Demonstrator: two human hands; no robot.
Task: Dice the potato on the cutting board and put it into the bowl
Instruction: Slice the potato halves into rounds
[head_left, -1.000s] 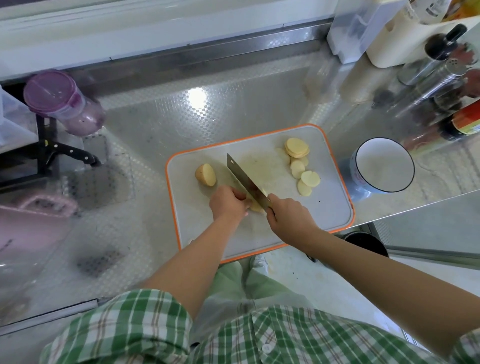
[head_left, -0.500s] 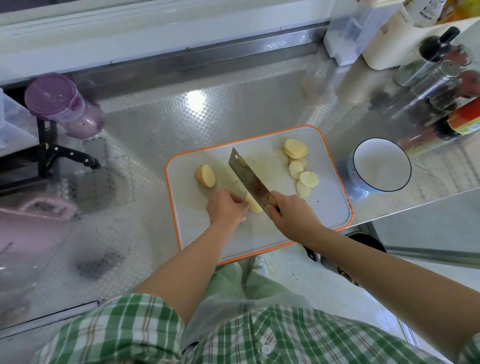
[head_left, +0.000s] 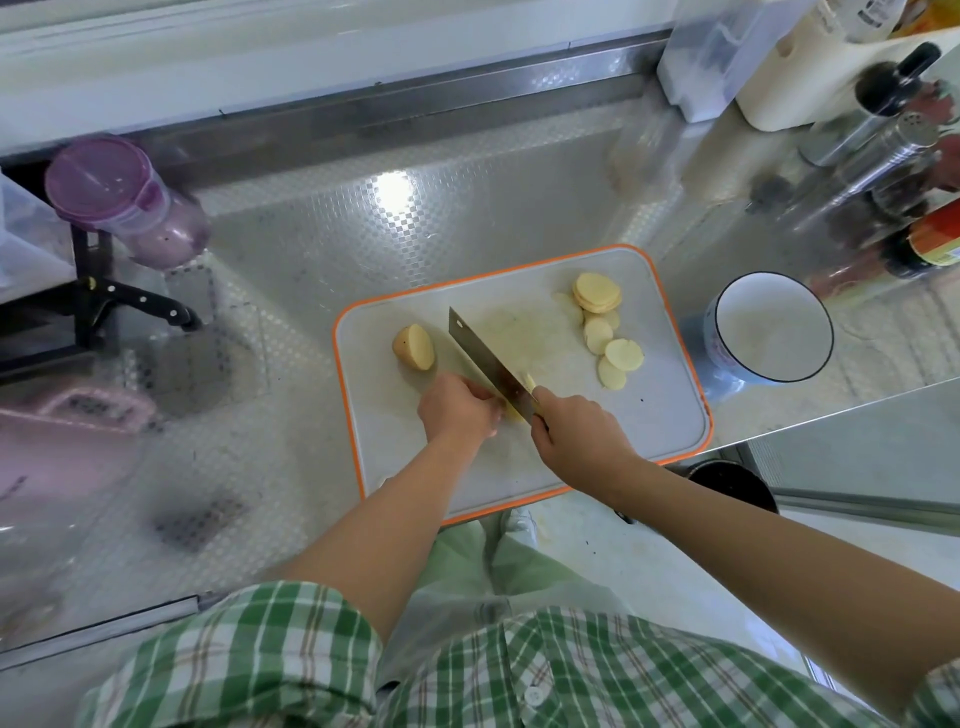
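Note:
A grey cutting board with an orange rim lies on the steel counter. My right hand grips the handle of a cleaver, whose blade slants across the board's middle. My left hand presses down on a potato piece, mostly hidden under my fingers, right against the blade. A potato end piece lies cut face up at the board's left. Several round potato slices lie at the board's far right. A white bowl with a dark rim stands empty just right of the board.
Bottles, a steel shaker and a sauce bottle crowd the back right. A purple-lidded jar and a black-handled knife sit at the left. A black bin stands below the counter's front edge.
The cleaver rose off the potato piece half a second ago and has come down again beside my left fingers. My left hand has stayed on the piece.

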